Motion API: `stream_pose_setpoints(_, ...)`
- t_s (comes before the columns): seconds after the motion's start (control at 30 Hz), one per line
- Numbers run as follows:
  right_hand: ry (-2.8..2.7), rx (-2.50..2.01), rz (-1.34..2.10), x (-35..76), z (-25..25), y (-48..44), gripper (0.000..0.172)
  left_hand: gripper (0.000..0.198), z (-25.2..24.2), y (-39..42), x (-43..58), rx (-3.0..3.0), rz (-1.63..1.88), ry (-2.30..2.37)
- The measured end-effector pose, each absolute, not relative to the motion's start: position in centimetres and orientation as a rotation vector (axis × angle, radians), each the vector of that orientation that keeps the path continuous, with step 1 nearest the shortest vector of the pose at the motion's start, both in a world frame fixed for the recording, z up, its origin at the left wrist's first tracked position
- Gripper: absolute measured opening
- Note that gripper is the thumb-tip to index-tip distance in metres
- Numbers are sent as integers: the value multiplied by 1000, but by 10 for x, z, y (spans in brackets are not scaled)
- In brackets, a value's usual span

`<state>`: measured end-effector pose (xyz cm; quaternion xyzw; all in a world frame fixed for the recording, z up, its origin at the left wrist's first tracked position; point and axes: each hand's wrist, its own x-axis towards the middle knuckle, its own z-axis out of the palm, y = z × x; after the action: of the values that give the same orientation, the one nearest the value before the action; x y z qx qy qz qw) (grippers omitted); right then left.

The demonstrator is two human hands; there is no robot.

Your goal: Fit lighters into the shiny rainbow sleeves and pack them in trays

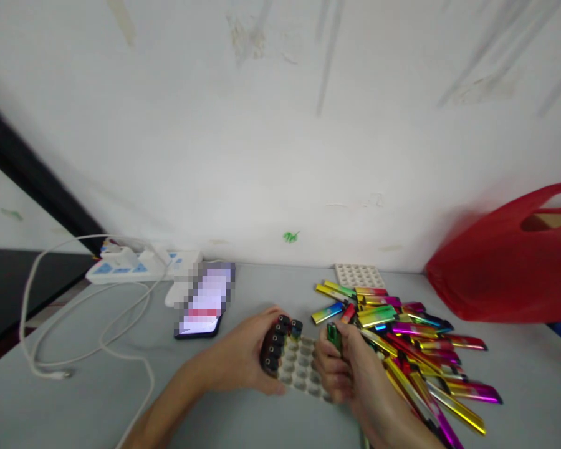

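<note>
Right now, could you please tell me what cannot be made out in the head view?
All in the head view:
- Green item: lower part hidden by the right hand gripping it.
- Tray: right side partly covered by the right hand, left side by the left hand and dark-topped items.
- Colorful pile: lower pieces buried under upper ones.
- Phone: screen unreadable, pixelated.
- Red bag: cut off by the right edge.

No words or numbers can be read: a phone (208,299)'s lit screen, broken into blocks, shows a red band; blue patches mark a white power strip (154,274); a green scrawl (290,237) stains the wall (280,156); any print on the metallic lighters (378,316) is too blurred to tell.
</note>
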<state>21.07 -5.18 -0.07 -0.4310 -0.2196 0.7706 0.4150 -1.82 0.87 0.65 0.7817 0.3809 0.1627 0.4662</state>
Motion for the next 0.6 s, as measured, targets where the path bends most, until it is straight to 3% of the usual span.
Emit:
stream_pose_setpoints(0.2,-542,-1044,1857,204,1,-53,58,70,6,9,-18,1937,402,943)
stream_pose_setpoints(0.4,-815,-1058,1528,201,-7,-55,41,67,6,9,-19,1962,406,933)
stream_pose_setpoints(0.6,-1215,-1202,1206,209,0,-55,36,71,5,9,-19,1959,409,942)
